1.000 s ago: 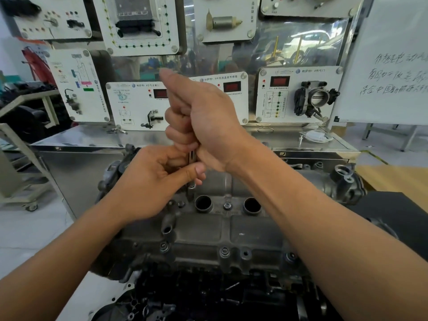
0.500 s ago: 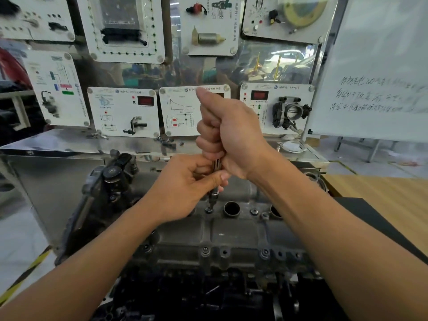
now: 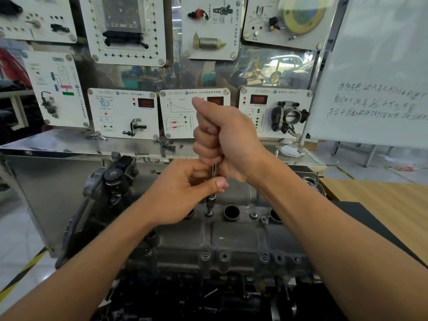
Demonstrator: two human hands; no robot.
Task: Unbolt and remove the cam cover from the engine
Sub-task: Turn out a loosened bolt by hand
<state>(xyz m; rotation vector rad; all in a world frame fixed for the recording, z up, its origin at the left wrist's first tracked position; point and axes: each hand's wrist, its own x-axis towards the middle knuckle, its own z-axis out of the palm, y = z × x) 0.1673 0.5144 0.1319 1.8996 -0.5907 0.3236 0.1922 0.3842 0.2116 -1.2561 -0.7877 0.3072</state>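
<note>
The cam cover [image 3: 231, 237] lay in place below you. Above its middle, your right hand [image 3: 228, 140] clenched the driver [image 3: 210, 201] handle for torque; your left hand [image 3: 183, 193] pinched its shaft, steadying the socket on a centre-row bolt [image 3: 208, 213].

R hand [image 3: 229, 140] hides top of tool [image 3: 214, 170]; whiteboard [image 3: 375, 66] cut off rt.

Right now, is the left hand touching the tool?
Touching. The head view shows the left hand pinching the socket driver below the right hand, thumb across its shaft.
</note>
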